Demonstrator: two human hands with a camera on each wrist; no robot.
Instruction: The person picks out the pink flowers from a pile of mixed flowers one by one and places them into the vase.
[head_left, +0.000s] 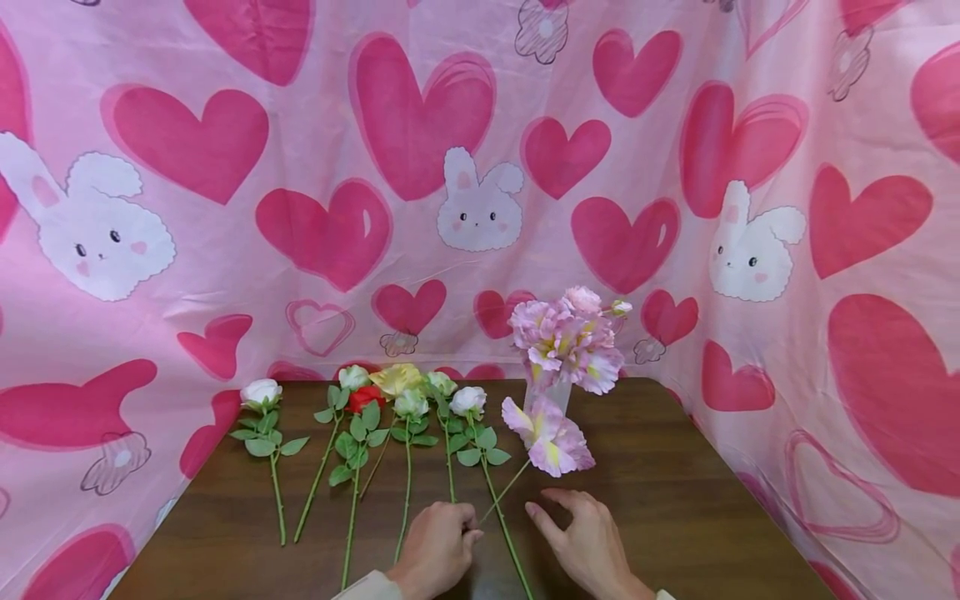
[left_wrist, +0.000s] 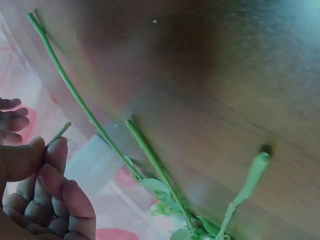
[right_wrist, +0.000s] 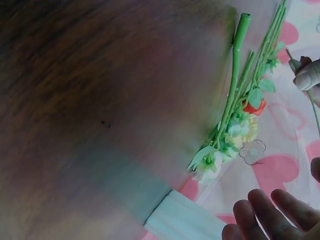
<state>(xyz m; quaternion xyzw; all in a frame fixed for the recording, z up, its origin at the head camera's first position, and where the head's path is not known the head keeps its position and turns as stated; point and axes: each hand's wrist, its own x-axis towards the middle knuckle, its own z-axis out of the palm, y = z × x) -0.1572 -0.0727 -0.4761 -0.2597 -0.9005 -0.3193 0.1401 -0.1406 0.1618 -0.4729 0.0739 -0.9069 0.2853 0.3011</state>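
Observation:
My left hand (head_left: pixel 437 546) pinches the thin stem of a pale purple artificial iris (head_left: pixel 551 442) between thumb and forefinger, and the stem's cut end (left_wrist: pixel 62 132) pokes out past the fingers. The iris leans up and to the right, its bloom in front of a whitish vase (head_left: pixel 558 398). That vase holds several purple irises (head_left: pixel 566 342) with a pink bloom (head_left: pixel 582 299) and a small bud. My right hand (head_left: pixel 588 537) hovers below the iris bloom, thumb and fingers apart, holding nothing. In the right wrist view its fingers (right_wrist: pixel 262 212) are loosely extended beside the vase.
Several long-stemmed artificial roses lie on the brown table (head_left: pixel 637 467) to the left: a white one (head_left: pixel 261 393) at the far left, a red one (head_left: pixel 366 398), a yellow bloom (head_left: pixel 397 380) and another white rose (head_left: pixel 468 402) near the left hand. A heart-and-rabbit cloth (head_left: pixel 315 142) hangs behind.

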